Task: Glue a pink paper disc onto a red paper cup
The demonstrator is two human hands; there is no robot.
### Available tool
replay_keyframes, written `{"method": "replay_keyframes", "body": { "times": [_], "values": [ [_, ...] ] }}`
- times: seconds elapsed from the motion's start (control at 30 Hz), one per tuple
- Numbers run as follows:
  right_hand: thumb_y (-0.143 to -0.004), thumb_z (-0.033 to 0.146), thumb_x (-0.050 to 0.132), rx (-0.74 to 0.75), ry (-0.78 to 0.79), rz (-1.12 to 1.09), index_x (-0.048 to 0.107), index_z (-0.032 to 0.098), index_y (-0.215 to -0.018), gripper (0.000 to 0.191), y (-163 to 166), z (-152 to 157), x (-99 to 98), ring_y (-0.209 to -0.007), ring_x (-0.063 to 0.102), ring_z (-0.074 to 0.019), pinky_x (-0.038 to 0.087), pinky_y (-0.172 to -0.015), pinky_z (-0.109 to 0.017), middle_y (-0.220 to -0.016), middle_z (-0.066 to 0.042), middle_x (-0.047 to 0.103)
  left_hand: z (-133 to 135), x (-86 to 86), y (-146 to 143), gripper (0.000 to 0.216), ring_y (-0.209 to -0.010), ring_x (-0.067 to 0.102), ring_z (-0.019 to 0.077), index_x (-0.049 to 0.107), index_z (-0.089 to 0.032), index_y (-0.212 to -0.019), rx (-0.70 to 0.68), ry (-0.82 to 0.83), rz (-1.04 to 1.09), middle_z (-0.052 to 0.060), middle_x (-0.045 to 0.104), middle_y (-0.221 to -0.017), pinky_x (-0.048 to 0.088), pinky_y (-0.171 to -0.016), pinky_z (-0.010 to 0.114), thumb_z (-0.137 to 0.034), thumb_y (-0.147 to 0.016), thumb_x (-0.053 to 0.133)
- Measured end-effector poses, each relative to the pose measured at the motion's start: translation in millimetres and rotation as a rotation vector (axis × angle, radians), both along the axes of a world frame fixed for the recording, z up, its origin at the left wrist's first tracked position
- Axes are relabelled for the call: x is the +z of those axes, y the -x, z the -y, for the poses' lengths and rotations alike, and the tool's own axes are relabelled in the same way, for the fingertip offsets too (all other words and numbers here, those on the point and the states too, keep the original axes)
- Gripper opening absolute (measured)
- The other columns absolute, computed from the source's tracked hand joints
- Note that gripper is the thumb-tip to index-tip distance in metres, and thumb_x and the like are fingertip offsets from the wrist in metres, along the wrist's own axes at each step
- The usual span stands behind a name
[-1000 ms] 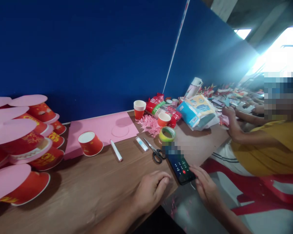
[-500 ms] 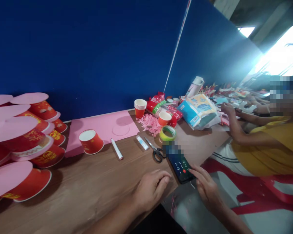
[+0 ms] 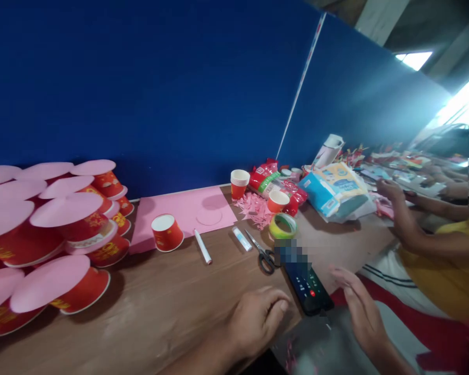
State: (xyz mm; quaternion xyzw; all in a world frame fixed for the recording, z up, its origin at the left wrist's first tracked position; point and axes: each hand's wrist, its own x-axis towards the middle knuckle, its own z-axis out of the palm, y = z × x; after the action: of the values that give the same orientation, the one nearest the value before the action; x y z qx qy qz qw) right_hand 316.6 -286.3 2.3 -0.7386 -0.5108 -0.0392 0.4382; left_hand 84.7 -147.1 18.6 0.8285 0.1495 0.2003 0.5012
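My left hand point(image 3: 260, 319) rests at the table's front edge, fingers curled in loosely, with nothing seen in them. Just right of it lies a smartphone point(image 3: 307, 286), its lit screen showing a red button and its lower end at the table corner. My right hand point(image 3: 361, 307) hovers beside the phone, apart from it, fingers stretched out and holding nothing. Beyond my left hand lie black-handled scissors point(image 3: 266, 260), a glue stick point(image 3: 242, 239) and a white marker point(image 3: 202, 247). A roll of yellow-green tape point(image 3: 283, 227) sits above the phone.
Red paper bowls point(image 3: 101, 284) with pink discs are piled at left. One red bowl point(image 3: 167, 234) stands on pink paper point(image 3: 183, 205). Paper cups point(image 3: 239, 182), pink shreds point(image 3: 254, 208) and packages point(image 3: 334, 190) lie farther back. A blue wall point(image 3: 140, 94) stands behind; a person in yellow point(image 3: 441, 260) sits at right.
My right hand has drawn off the phone to the right. The view has turned left, so more bowls show and everything sits farther right. My left hand stays curled on the table.
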Motion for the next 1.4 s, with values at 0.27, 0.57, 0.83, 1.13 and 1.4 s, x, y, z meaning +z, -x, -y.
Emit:
{"method": "replay_keyframes", "body": {
  "times": [0.27, 0.57, 0.83, 1.13, 1.4],
  "values": [
    [-0.096, 0.029, 0.033, 0.119, 0.072, 0.0, 0.059, 0.021, -0.114, 0.032, 18.1, -34.0, 36.9, -0.106, 0.061, -0.0207, 0.051, -0.092, -0.034, -0.113, -0.008, 0.065, 1.8, -3.3, -0.9, 0.032, -0.091, 0.063, 0.0156, 0.064, -0.022, -0.103, 0.015, -0.004, 0.0, 0.004, 0.069, -0.097, 0.046, -0.082, 0.025, -0.03, -0.095, 0.035],
    [-0.097, 0.022, 0.031, 0.285, 0.026, 0.028, 0.054, 0.023, -0.122, 0.034, 46.2, -39.7, 60.9, -0.109, 0.059, -0.0224, 0.05, -0.096, -0.039, -0.117, -0.01, 0.062, 1.5, -4.9, -0.1, 0.037, -0.09, 0.063, 0.0179, 0.066, -0.021, -0.102, 0.029, 0.016, -0.021, 0.007, 0.069, -0.095, 0.046, -0.084, 0.028, -0.038, -0.095, 0.033],
    [-0.095, 0.021, 0.037, 0.306, -0.036, -0.046, 0.049, 0.021, -0.126, 0.033, 104.7, -56.4, 38.8, -0.109, 0.06, -0.0224, 0.054, -0.092, -0.036, -0.117, -0.011, 0.062, 2.7, 4.3, -4.4, 0.03, -0.094, 0.062, 0.0185, 0.067, -0.019, -0.1, 0.125, 0.272, 0.097, 0.007, 0.069, -0.1, 0.046, -0.087, 0.03, -0.033, -0.093, 0.042],
    [-0.092, 0.018, 0.045, 0.341, -0.081, 0.011, 0.044, 0.023, -0.13, 0.038, 155.9, -109.4, 46.3, -0.111, 0.059, -0.0241, 0.053, -0.092, -0.04, -0.12, -0.011, 0.061, -48.0, 3.8, 42.0, 0.03, -0.084, 0.064, 0.0211, 0.065, -0.017, -0.1, 0.512, 0.364, 0.05, 0.008, 0.07, -0.093, 0.051, -0.077, 0.034, -0.038, -0.089, 0.046],
    [-0.082, 0.014, 0.053, 0.427, 0.373, 0.141, 0.053, 0.016, -0.114, 0.032, 185.7, -192.9, 50.2, -0.095, 0.063, -0.0265, 0.052, -0.082, -0.04, -0.103, -0.012, 0.064, -99.1, 9.0, 74.4, 0.035, -0.085, 0.058, 0.0223, 0.054, -0.016, -0.106, 1.222, -0.191, 0.223, 0.009, 0.058, -0.096, 0.049, -0.081, 0.039, -0.041, -0.081, 0.056]
  ]
}}
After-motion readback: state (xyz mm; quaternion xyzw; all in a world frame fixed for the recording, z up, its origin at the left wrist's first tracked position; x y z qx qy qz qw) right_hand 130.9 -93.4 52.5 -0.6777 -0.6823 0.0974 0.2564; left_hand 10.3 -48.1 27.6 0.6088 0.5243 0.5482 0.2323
